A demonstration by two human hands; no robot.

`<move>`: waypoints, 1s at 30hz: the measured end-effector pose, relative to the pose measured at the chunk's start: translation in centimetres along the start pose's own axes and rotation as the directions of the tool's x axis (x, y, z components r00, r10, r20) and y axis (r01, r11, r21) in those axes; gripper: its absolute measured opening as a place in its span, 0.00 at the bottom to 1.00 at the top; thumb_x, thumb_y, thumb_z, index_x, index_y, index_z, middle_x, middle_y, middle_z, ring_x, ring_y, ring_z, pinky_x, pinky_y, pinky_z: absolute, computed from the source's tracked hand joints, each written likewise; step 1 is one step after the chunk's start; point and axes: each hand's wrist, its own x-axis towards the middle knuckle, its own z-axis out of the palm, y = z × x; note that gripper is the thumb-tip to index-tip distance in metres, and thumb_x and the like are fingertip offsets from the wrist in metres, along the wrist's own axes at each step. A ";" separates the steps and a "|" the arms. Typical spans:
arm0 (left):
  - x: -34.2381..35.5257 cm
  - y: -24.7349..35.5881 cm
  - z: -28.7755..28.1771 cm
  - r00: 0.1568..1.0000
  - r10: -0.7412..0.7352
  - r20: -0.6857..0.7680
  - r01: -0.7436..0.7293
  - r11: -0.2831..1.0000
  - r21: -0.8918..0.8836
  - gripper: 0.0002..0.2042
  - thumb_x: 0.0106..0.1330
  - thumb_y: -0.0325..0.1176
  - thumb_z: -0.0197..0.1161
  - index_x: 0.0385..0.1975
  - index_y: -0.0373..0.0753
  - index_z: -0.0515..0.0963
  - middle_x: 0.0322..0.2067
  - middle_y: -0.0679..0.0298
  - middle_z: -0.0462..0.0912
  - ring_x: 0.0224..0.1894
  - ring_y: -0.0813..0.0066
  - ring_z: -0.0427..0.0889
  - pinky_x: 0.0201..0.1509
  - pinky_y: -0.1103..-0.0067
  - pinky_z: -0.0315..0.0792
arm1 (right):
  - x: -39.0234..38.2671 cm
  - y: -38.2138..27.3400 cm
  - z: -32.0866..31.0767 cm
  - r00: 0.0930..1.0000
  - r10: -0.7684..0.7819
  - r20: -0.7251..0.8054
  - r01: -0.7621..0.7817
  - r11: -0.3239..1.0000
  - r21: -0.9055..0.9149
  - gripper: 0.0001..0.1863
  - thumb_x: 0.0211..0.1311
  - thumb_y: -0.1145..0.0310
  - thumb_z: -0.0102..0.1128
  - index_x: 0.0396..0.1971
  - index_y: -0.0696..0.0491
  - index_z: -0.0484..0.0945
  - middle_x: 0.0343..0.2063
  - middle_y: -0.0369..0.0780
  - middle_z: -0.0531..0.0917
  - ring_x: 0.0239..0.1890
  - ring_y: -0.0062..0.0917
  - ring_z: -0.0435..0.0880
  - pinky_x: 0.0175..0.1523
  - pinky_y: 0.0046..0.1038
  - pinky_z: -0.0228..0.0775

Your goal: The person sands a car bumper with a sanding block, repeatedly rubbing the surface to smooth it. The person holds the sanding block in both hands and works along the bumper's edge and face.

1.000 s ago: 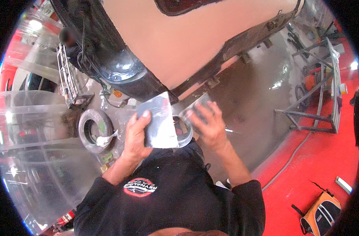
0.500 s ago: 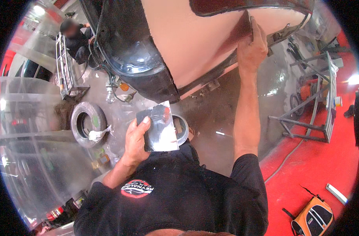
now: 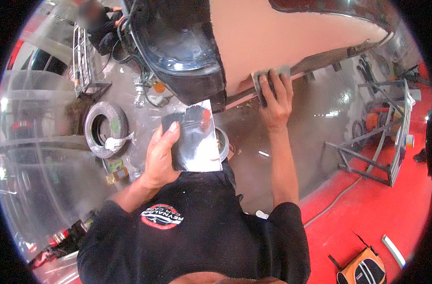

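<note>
My left hand (image 3: 160,156) grips a shiny, square metal plate (image 3: 197,146) upright before my chest; a round metallic tin (image 3: 222,144) shows partly behind it. My right hand (image 3: 275,102) holds a thin, flat grey spreader (image 3: 283,71), fingers pressed on it, against the lower edge of a peach-coated area (image 3: 272,38) on a black vehicle panel (image 3: 173,47). The peach coat has a darker streak beside the spreader.
Another person (image 3: 102,38) crouches upper left by a metal ladder-like stand (image 3: 78,61). A tyre (image 3: 96,130), plastic sheeting (image 3: 36,156) and hanging lamp (image 3: 139,92) are left. A metal frame (image 3: 376,161), hose (image 3: 334,196) and orange bag (image 3: 360,265) are right.
My right hand left the plate, rose high onto the coated panel, then swept down and left along it with the spreader. My left hand still holds the plate.
</note>
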 end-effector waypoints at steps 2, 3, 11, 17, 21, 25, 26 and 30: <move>0.1 0.4 0.7 1.000 0.031 -0.004 -0.031 0.999 -0.017 0.18 0.77 0.36 0.44 0.60 0.33 0.66 0.52 0.57 0.78 0.52 0.64 0.81 0.56 0.69 0.77 | -1.0 -0.5 -2.3 0.993 0.041 0.114 -0.047 0.997 0.058 0.25 0.48 0.76 0.61 0.51 0.53 0.83 0.56 0.44 0.80 0.58 0.47 0.75 0.64 0.45 0.67; 0.4 0.2 0.8 0.999 0.037 -0.020 -0.038 0.998 -0.048 0.17 0.77 0.36 0.45 0.59 0.33 0.67 0.52 0.57 0.78 0.52 0.65 0.81 0.56 0.69 0.77 | -1.3 -1.3 -3.4 0.992 0.080 0.101 -0.089 0.992 0.085 0.26 0.47 0.77 0.60 0.52 0.54 0.82 0.56 0.45 0.80 0.57 0.47 0.76 0.64 0.46 0.67; 1.4 -3.0 2.9 0.887 0.401 0.230 -0.461 0.731 0.503 0.19 0.76 0.36 0.49 0.59 0.29 0.71 0.53 0.55 0.79 0.55 0.69 0.76 0.62 0.73 0.67 | 0.0 -10.9 -11.4 0.924 -0.028 0.382 -0.093 0.951 0.296 0.22 0.54 0.67 0.60 0.51 0.44 0.82 0.54 0.37 0.80 0.54 0.38 0.76 0.58 0.45 0.68; 1.6 -1.0 5.4 0.812 0.579 -0.074 -0.502 0.758 0.416 0.16 0.74 0.31 0.51 0.56 0.28 0.72 0.50 0.54 0.80 0.52 0.68 0.79 0.57 0.72 0.73 | -2.4 -10.2 -13.0 0.929 -0.022 0.370 -0.138 0.906 0.400 0.22 0.46 0.68 0.69 0.46 0.45 0.84 0.52 0.36 0.81 0.54 0.38 0.76 0.56 0.44 0.70; 2.9 -3.0 5.5 0.953 0.208 -0.221 -0.136 0.944 0.300 0.12 0.71 0.32 0.57 0.48 0.30 0.74 0.43 0.58 0.82 0.42 0.71 0.82 0.49 0.73 0.78 | -1.6 -11.3 -14.4 0.982 0.012 0.191 -0.118 0.821 0.559 0.24 0.46 0.70 0.70 0.48 0.43 0.84 0.55 0.39 0.79 0.57 0.41 0.75 0.61 0.47 0.70; 3.5 -3.9 5.0 0.982 -0.187 0.025 0.188 0.981 -0.046 0.15 0.70 0.33 0.57 0.51 0.32 0.74 0.45 0.58 0.83 0.43 0.67 0.84 0.50 0.70 0.79 | -4.3 -10.4 -13.1 0.968 0.103 0.230 -0.185 0.910 0.372 0.24 0.51 0.68 0.66 0.52 0.41 0.81 0.56 0.39 0.77 0.58 0.42 0.73 0.63 0.46 0.69; 3.1 -3.6 5.3 0.985 -0.161 0.060 0.163 0.986 -0.029 0.16 0.70 0.33 0.56 0.53 0.32 0.74 0.46 0.58 0.82 0.45 0.66 0.85 0.50 0.71 0.79 | -5.2 -9.6 -12.5 0.961 0.162 0.223 -0.219 0.939 0.266 0.24 0.53 0.67 0.64 0.54 0.40 0.80 0.56 0.39 0.77 0.58 0.42 0.73 0.64 0.45 0.69; 2.6 -2.3 5.8 0.994 0.008 0.105 -0.026 0.985 0.168 0.17 0.71 0.33 0.54 0.56 0.31 0.73 0.49 0.56 0.81 0.48 0.67 0.82 0.55 0.72 0.75 | -6.5 -7.5 -13.2 0.910 0.330 0.250 -0.373 0.915 0.154 0.27 0.49 0.66 0.65 0.55 0.44 0.80 0.53 0.39 0.79 0.56 0.41 0.74 0.63 0.40 0.70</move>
